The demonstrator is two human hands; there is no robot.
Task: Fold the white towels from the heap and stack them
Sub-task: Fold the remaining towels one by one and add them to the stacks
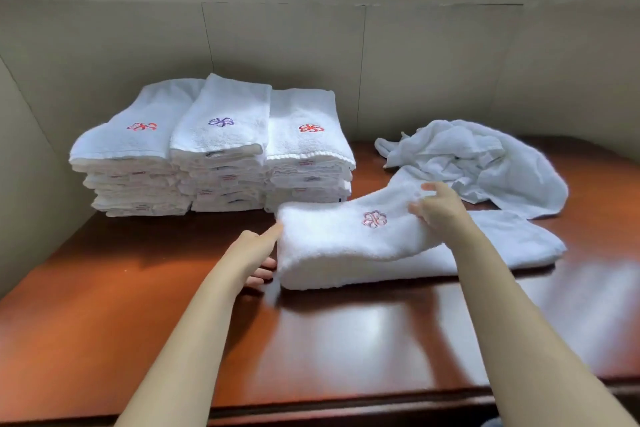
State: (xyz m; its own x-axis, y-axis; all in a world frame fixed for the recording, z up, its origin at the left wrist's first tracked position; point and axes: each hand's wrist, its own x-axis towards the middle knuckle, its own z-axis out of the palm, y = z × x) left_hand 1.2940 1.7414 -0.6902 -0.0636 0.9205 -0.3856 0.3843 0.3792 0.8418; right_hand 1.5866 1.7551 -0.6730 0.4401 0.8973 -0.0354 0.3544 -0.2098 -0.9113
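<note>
While both hands work at it, the half-folded white terry towel (pixel 346 246) lies across the middle of the glossy reddish-brown wooden table (pixel 346 350), its long side running left to right. Its upper layer, which bears a pink embroidered flower (pixel 374 219), arches up off the lower layer, and the lower layer stretches flat toward the table's right edge.

The left hand (pixel 258 251) clasps the rounded, folded left end of the towel. One digit lies against the top of the fold and the other fingers reach in under its bottom edge. The right hand (pixel 440 209) grips the raised upper layer just right of the flower, fingers curled over the cloth and thumb pressed into it from the near side.

Toward the far left corner three stacks of folded white towels stand side by side, touching. The left stack (pixel 138 152) and the right stack (pixel 308 146) show red flowers on top, and the middle stack (pixel 221 139) a purple one. Near the far right corner sits the crumpled heap of unfolded white towels (pixel 485 159), just behind the right hand. A pale panelled wall (pixel 433 62) rises behind the table.
</note>
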